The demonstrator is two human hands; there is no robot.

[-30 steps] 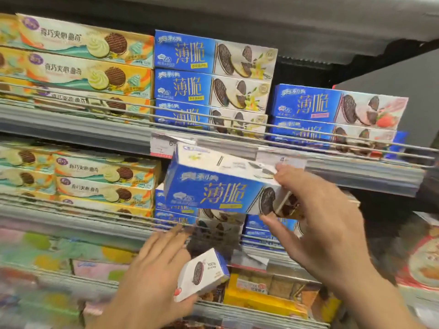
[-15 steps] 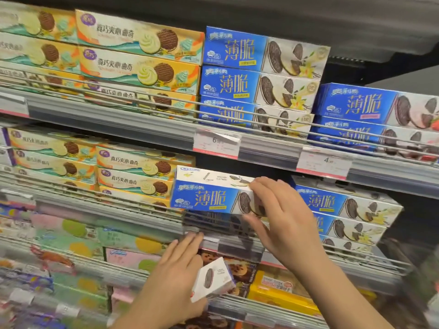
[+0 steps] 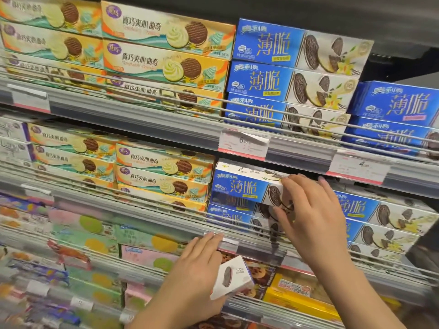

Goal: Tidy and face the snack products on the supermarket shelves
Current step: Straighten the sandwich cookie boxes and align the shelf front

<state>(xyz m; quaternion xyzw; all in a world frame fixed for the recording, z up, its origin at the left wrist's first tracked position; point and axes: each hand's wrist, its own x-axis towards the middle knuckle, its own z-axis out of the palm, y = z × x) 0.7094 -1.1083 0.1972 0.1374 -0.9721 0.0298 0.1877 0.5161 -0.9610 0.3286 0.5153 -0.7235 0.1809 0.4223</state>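
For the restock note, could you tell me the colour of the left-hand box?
White with blue trim, head view.

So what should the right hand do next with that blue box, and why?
Probably push the blue box back until its front lines up with the stack. The right hand grips its right end, and it sits on the two blue boxes below, jutting forward.

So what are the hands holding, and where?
The right hand grips the blue box by its right end, on top of the stack. The left hand holds a small white box along its left side.
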